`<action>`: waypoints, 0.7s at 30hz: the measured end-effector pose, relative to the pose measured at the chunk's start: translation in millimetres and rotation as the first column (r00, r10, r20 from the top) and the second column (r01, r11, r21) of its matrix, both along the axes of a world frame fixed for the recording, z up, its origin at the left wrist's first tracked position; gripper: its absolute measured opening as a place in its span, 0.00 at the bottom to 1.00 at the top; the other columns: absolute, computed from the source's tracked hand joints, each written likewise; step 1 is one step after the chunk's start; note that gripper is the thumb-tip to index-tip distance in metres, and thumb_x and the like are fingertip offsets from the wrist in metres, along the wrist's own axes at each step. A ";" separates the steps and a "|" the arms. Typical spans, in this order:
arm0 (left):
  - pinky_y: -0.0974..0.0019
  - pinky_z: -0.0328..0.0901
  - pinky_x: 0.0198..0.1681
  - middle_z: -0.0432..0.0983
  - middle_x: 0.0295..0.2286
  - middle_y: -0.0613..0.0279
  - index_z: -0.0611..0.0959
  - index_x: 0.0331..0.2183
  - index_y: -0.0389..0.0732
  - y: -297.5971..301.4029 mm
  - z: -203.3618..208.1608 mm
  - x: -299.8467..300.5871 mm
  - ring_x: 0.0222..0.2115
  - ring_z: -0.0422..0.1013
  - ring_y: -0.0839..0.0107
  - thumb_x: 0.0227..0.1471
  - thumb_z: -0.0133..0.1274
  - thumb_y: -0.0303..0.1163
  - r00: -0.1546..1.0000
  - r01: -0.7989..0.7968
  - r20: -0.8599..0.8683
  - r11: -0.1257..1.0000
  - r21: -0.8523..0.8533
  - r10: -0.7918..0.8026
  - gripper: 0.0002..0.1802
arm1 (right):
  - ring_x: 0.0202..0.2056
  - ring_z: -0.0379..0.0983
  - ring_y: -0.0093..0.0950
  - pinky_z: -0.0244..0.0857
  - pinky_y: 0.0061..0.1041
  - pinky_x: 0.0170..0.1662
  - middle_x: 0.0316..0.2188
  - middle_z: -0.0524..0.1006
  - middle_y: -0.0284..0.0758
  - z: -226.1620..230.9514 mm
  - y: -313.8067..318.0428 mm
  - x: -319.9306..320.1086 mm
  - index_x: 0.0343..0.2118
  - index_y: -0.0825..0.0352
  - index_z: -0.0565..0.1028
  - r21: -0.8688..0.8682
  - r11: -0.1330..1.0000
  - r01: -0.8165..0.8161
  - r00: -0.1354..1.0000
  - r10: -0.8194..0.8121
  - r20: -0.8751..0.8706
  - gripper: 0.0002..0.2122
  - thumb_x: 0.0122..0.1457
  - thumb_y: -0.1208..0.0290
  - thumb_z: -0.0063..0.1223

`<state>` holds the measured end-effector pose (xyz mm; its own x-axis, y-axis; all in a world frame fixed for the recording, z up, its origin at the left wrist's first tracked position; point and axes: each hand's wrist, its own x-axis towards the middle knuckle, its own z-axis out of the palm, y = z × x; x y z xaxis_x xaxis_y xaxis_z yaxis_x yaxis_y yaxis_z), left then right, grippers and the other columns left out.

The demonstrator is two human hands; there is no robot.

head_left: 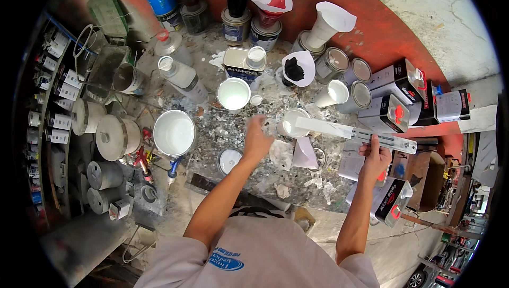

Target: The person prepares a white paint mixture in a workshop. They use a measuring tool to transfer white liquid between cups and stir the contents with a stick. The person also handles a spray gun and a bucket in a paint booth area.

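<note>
A long flat stirring stick (355, 133), coated white along its far part, is gripped near its bare end by the right hand (375, 155), fingers wrapped round it. Its painted tip lies over the small cup of white paint (290, 122), just ahead and to the inside of that hand; whether the tip dips into the paint cannot be told. The left hand (257, 140) is held above the paint-spattered worktop (233, 129) with fingers loosely curled and nothing gripped, close beside the same cup. Beyond the left hand a white-filled cup (233, 94) stands, and to its outer side a larger white-filled pot (174, 133).

Judged from this, paint has already been poured and the stick wetted, so mixing appears under way; the paper funnels (298, 68) beyond the cup suggest straining is left.
</note>
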<state>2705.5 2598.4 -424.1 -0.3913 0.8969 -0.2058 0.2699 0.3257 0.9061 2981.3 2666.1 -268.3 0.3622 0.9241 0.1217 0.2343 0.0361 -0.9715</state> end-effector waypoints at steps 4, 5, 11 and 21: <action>0.57 0.61 0.56 0.65 0.47 0.47 0.64 0.56 0.33 -9.5 -20.4 -35.4 0.50 0.65 0.55 0.35 0.70 0.26 0.869 -0.483 0.098 0.874 -0.050 0.485 0.47 | 0.14 0.70 0.22 0.63 0.19 0.18 0.16 0.76 0.38 -8.5 1.1 0.0 0.21 0.71 0.74 -0.008 0.998 0.057 0.998 -0.058 -0.027 0.16 0.61 0.66 0.60; 0.57 0.60 0.57 0.64 0.48 0.47 0.64 0.55 0.32 -5.6 -17.9 -41.9 0.51 0.64 0.55 0.35 0.70 0.27 0.844 -0.534 0.058 0.845 -0.004 0.534 0.47 | 0.16 0.70 0.21 0.62 0.18 0.19 0.18 0.77 0.37 -12.5 -0.1 3.6 0.24 0.72 0.75 -0.038 0.998 0.053 0.999 -0.052 0.015 0.14 0.61 0.66 0.59; 0.50 0.55 0.60 0.63 0.54 0.42 0.63 0.57 0.33 26.8 -28.5 -61.2 0.56 0.59 0.46 0.28 0.75 0.35 0.843 -0.500 -0.082 0.830 0.248 0.532 0.56 | 0.16 0.68 0.20 0.61 0.17 0.20 0.17 0.76 0.37 -20.3 -2.8 21.7 0.22 0.70 0.75 -0.088 0.990 0.110 0.989 -0.118 -0.092 0.16 0.60 0.63 0.60; 0.57 0.64 0.55 0.70 0.51 0.49 0.72 0.53 0.36 27.1 -17.7 -69.6 0.52 0.68 0.52 0.31 0.72 0.26 0.923 -0.380 0.197 0.866 0.325 0.331 0.43 | 0.21 0.69 0.16 0.65 0.11 0.18 0.22 0.74 0.32 -23.2 -10.5 41.1 0.36 0.69 0.74 -0.199 0.978 -0.065 0.798 -0.069 -0.598 0.09 0.67 0.68 0.48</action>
<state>2635.9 2625.5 -441.9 -0.6888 0.7245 0.0246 0.0687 0.0315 0.9971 3022.4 2655.6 -291.5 0.3022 0.9029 -0.3057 -0.3970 -0.1724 -0.9015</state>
